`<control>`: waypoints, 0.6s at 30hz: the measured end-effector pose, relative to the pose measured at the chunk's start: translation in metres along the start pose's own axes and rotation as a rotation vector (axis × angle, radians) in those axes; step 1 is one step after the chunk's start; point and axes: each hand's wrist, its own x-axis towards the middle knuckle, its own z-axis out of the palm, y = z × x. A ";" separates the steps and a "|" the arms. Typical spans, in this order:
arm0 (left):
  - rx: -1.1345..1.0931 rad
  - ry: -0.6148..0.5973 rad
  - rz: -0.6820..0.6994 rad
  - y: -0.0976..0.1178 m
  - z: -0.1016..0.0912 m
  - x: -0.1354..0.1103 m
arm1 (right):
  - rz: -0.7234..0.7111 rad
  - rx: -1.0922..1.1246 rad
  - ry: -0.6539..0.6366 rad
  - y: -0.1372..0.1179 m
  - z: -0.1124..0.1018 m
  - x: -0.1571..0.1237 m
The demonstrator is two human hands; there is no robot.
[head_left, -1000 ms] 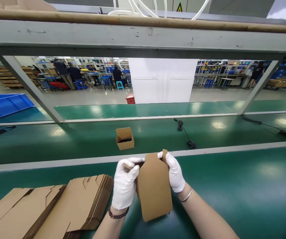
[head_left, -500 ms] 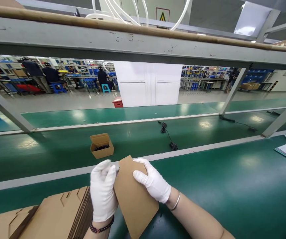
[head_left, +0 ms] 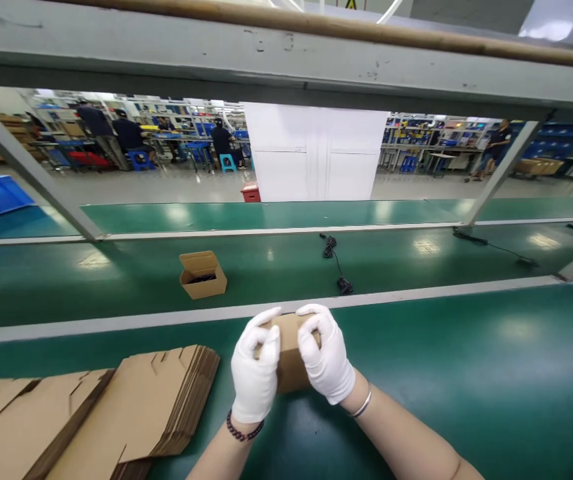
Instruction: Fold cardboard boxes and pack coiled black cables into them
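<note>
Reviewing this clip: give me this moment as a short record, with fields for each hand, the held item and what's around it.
left hand: white glove, beaded bracelet, on the cardboard piece's left side
right hand: white glove, metal bangle, on its right side
held: cardboard piece, between both hands
nearby: stack of flat cardboard blanks on the green bench, left of the hands
beyond: open carton; black cable
</note>
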 end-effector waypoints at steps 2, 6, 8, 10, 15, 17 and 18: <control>0.046 0.027 0.096 0.003 0.000 -0.001 | -0.059 -0.012 -0.014 0.000 -0.001 -0.001; 0.101 0.007 0.198 0.006 -0.001 -0.003 | -0.150 -0.024 -0.065 0.002 -0.005 -0.002; 0.123 0.011 0.217 0.005 -0.003 -0.004 | -0.163 -0.035 -0.043 0.003 -0.005 -0.003; 0.130 0.021 0.223 0.003 -0.005 -0.006 | -0.182 -0.057 -0.032 0.004 -0.005 -0.005; 0.014 -0.021 0.245 0.002 -0.005 -0.009 | -0.212 -0.034 -0.002 0.006 -0.006 -0.007; -0.137 -0.105 0.205 0.006 -0.005 -0.006 | -0.240 -0.003 0.042 0.007 -0.008 -0.005; -0.217 -0.178 0.142 0.008 -0.006 -0.005 | -0.257 0.000 0.062 0.008 -0.010 -0.004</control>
